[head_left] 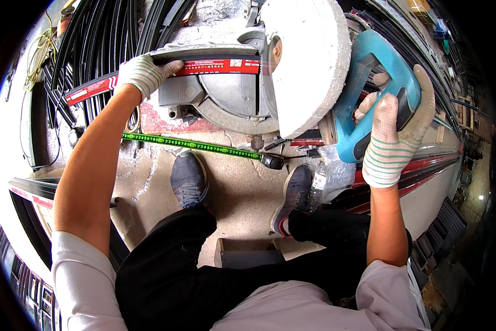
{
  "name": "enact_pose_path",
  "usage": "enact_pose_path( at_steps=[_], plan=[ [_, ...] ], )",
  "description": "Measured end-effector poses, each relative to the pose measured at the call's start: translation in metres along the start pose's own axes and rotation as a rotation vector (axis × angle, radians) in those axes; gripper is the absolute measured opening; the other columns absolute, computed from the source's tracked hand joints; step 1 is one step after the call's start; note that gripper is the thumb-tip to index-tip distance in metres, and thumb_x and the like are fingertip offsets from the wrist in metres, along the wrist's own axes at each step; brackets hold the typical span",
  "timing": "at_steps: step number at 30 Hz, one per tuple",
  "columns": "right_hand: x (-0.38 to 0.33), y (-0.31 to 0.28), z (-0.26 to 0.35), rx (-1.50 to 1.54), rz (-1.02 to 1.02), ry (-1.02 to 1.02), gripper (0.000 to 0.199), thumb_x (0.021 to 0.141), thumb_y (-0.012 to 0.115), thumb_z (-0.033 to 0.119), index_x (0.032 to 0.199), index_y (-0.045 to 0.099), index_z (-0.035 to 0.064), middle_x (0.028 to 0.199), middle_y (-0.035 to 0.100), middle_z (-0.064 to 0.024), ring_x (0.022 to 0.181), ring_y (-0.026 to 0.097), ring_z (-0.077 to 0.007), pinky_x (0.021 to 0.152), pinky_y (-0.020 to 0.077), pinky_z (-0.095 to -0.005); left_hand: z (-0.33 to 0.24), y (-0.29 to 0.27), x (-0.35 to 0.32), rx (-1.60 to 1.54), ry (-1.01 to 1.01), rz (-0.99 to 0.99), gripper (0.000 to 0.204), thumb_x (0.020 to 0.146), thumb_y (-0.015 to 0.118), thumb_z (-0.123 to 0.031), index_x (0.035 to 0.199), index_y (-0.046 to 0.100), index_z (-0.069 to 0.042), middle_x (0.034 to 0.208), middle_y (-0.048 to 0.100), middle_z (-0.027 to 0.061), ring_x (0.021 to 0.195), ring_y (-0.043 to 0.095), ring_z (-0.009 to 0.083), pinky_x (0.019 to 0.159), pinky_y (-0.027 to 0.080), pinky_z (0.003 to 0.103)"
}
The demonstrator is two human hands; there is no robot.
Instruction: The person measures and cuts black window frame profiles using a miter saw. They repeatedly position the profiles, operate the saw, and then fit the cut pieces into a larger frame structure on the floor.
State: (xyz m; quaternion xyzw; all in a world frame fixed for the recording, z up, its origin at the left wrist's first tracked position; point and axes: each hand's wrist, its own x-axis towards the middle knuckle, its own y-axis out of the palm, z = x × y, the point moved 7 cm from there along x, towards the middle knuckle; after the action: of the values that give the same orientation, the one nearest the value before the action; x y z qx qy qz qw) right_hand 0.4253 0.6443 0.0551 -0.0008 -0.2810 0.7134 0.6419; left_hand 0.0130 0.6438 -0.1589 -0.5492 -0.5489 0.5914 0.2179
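A mitre saw stands on the floor before me, its round grey base [226, 91] under a large dusty white blade guard [317, 60]. Across the base, against the fence, lies a black profile strip with a red printed film [215, 67]. My left hand [143, 75], in a striped white glove, grips this strip left of the blade, thumb along its top. The strip's right end meets the blade area, where the guard hides part of it. My right hand [391, 138], gloved too, is wrapped round the saw's teal handle [388, 49], several fingers showing through its opening.
A green tape measure [193, 145] lies stretched across the floor between saw and shoes. Beside my right shoe stands a plastic bottle [318, 181]. Black profile strips [102, 38] are piled at the far left; red-filmed strips [413, 179] lie at the right.
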Motion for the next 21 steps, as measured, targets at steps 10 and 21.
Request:
enact_pose_path(
  at_steps=[10,21],
  plan=[
    [0.013,-0.001,0.008,-0.003,0.013,0.017,0.061,0.107,0.066,0.018,0.159,0.036,0.0087,0.111,0.069,-0.0111,0.074,0.066,-0.0136,0.069,0.0621,-0.0313,0.012,0.006,0.009,0.047,-0.023,-0.027,0.079,0.084,0.071,-0.083,0.121,0.082,-0.015,0.105,0.082,0.0135,0.100,0.079,0.0288,0.092,0.060,0.038],
    [0.004,0.000,0.002,0.018,0.002,0.035,0.062,0.107,0.065,0.015,0.161,0.033,0.0099,0.112,0.067,-0.0100,0.075,0.065,-0.0124,0.068,0.0614,-0.0317,0.007,0.005,0.008,0.048,0.011,-0.040,0.080,0.083,0.069,-0.085,0.122,0.083,-0.016,0.105,0.082,0.0136,0.100,0.080,0.0288,0.092,0.060,0.039]
  ],
)
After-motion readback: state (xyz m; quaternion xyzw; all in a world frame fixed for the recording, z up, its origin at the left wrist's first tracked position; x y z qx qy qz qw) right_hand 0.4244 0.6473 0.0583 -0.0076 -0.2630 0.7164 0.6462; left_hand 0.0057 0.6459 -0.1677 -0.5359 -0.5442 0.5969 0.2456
